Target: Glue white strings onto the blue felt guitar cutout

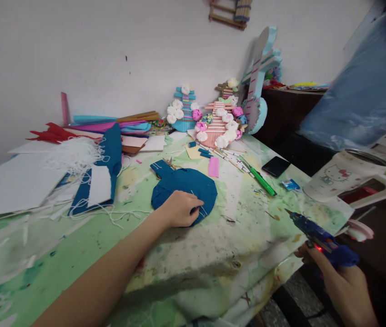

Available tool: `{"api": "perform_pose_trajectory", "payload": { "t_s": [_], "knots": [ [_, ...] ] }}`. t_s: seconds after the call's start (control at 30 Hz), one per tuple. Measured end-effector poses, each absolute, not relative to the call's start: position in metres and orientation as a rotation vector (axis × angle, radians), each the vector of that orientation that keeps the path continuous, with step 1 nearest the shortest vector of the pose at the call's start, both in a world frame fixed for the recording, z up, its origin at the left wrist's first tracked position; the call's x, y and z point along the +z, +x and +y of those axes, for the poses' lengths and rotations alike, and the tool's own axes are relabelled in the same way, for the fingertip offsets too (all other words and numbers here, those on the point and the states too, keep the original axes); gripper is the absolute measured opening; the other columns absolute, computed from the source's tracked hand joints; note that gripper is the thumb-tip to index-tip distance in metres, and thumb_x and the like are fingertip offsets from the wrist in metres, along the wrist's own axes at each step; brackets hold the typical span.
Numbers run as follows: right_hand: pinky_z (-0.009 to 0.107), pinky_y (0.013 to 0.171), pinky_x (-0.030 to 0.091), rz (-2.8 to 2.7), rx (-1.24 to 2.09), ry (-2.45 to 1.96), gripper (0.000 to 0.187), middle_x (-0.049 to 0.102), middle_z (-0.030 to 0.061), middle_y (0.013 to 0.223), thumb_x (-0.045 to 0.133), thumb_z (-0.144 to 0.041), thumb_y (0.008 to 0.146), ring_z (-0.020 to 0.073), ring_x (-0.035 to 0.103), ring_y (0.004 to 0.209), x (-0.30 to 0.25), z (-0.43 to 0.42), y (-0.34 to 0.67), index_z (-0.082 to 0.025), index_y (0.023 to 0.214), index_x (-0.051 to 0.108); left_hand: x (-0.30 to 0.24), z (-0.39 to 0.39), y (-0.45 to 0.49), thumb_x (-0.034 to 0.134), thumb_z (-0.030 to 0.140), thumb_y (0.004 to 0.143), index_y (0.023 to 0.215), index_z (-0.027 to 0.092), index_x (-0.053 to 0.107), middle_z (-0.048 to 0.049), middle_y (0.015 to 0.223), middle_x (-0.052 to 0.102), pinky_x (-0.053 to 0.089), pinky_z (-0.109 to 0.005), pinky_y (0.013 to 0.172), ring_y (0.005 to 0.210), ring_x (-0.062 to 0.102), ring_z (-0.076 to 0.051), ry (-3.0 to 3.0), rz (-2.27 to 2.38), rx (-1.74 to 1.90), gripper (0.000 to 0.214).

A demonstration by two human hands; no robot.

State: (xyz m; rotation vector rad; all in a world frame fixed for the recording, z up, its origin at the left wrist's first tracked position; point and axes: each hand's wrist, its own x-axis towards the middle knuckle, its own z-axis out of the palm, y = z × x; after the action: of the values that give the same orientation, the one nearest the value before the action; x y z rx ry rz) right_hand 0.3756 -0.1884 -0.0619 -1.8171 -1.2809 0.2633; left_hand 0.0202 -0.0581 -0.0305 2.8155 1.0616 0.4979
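Observation:
My left hand (pixel 181 209) lies on a dark blue, lute-shaped cloth-covered piece (pixel 167 188) that is flat on the table. Its fingers are curled with thumb and forefinger close together, beside short lengths of white string (pixel 203 210) on the rounded body. What the fingertips hold, if anything, is hidden. More white string (pixel 157 165) crosses the narrow neck. Over the table's right edge, my right hand (pixel 336 272) grips a blue hot glue gun (pixel 325 238). A red light glows on the gun, and its nozzle points up and left, apart from the blue piece.
White string (pixel 75 154) is heaped over boards and blue cloth at left. A green utility knife (pixel 263 181), a black phone (pixel 276 166) and a large white mug (pixel 339 175) stand or lie at right. Flower-decorated lute models (pixel 218 127) lean by the wall.

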Motion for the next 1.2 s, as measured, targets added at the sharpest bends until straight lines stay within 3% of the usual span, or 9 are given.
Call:
{"api": "perform_pose_trajectory", "payload": {
  "t_s": [0.13, 0.27, 0.67, 0.87, 1.03, 1.2],
  "knots": [
    [0.029, 0.049, 0.047, -1.205, 0.397, -1.867, 0.03, 0.068, 0.0067, 0.061, 0.06, -0.047, 0.072, 0.0272, 0.066, 0.071, -0.062, -0.189, 0.372, -0.019, 0.066, 0.07, -0.032, -0.058, 0.019, 0.048, 0.015, 0.076, 0.088, 0.019, 0.07, -0.0042, 0.088, 0.069, 0.042, -0.024, 0.056, 0.072, 0.064, -0.016, 2.834, 0.999, 0.564, 0.025],
    [0.028, 0.049, 0.047, -1.236, 0.445, -1.805, 0.027, 0.069, 0.0069, 0.059, 0.062, -0.045, 0.071, 0.0255, 0.065, 0.066, -0.065, -0.188, 0.365, -0.019, 0.063, 0.068, -0.031, -0.06, 0.02, 0.048, 0.01, 0.074, 0.083, 0.017, 0.067, -0.0037, 0.095, 0.069, 0.044, -0.023, 0.063, 0.079, 0.065, -0.016, 2.812, 0.917, 0.599, 0.022],
    [0.026, 0.047, 0.048, -1.238, 0.414, -1.775, 0.029, 0.073, 0.0082, 0.066, 0.063, -0.044, 0.07, 0.0235, 0.066, 0.061, -0.067, -0.191, 0.361, -0.016, 0.07, 0.071, -0.029, -0.061, 0.021, 0.049, 0.012, 0.072, 0.089, 0.021, 0.068, -0.0058, 0.087, 0.069, 0.047, -0.025, 0.067, 0.081, 0.064, -0.019, 2.838, 0.93, 0.444, 0.027],
    [0.026, 0.045, 0.047, -1.234, 0.425, -1.799, 0.029, 0.073, 0.0084, 0.066, 0.063, -0.044, 0.07, 0.0231, 0.066, 0.06, -0.067, -0.191, 0.36, -0.016, 0.07, 0.071, -0.021, -0.065, 0.021, 0.05, 0.018, 0.074, 0.108, 0.024, 0.065, -0.0061, 0.097, 0.065, 0.044, -0.026, 0.06, 0.079, 0.063, -0.019, 2.927, 0.943, 0.283, 0.038],
    [0.026, 0.043, 0.046, -1.209, 0.443, -1.779, 0.029, 0.072, 0.0085, 0.065, 0.063, -0.043, 0.07, 0.0228, 0.065, 0.058, -0.065, -0.193, 0.359, -0.015, 0.071, 0.072, -0.014, -0.083, 0.022, 0.053, 0.036, 0.079, 0.133, 0.027, 0.046, -0.009, 0.11, 0.06, 0.043, -0.029, 0.056, 0.078, 0.063, -0.022, 3.016, 0.976, 0.056, 0.055],
    [0.024, 0.038, 0.042, -1.189, 0.473, -1.791, 0.028, 0.072, 0.0083, 0.067, 0.063, -0.042, 0.071, 0.0224, 0.065, 0.058, -0.064, -0.194, 0.358, -0.016, 0.071, 0.073, -0.02, -0.099, 0.022, 0.047, 0.038, 0.085, 0.138, 0.024, 0.036, -0.0145, 0.126, 0.052, 0.045, -0.032, 0.058, 0.091, 0.06, -0.027, 3.011, 1.08, -0.017, 0.057]
  ]
}}
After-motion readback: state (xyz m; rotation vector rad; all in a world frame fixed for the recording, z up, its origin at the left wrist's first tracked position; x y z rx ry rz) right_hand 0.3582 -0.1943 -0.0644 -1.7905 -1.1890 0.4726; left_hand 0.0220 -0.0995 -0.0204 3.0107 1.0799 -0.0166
